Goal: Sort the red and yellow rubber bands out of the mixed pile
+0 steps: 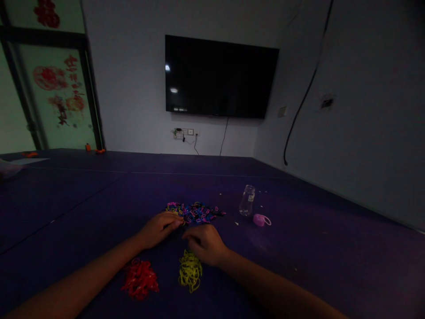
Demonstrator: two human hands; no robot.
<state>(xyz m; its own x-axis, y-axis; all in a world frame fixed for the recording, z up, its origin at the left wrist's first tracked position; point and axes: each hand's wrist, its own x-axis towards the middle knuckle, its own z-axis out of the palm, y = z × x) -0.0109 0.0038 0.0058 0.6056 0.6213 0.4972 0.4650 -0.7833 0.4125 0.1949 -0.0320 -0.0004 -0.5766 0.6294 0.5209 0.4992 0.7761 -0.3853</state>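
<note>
A mixed pile of small elastic hair bands [201, 213], mostly blue, black and pink with some yellow, lies in front of my hands. My left hand [160, 230] rests at its near left edge, fingers stretched out over the bands and thumb beneath them. Close by on the right, my right hand [206, 244] has its fingers curled down and closed; what they hold, if anything, is hidden. Just below that hand is a heap of yellow hair bands [190, 271]. A heap of red hair bands [141, 279] lies nearer me, beside my left forearm.
Right of the pile stands a clear glass bottle [246, 201] without its cap. A pink cap with a loop [259, 219] lies beside it. Small white scraps dot the purple surface [318, 266]. A wall-mounted television [221, 77] hangs beyond, with a glass door [58, 97] at left.
</note>
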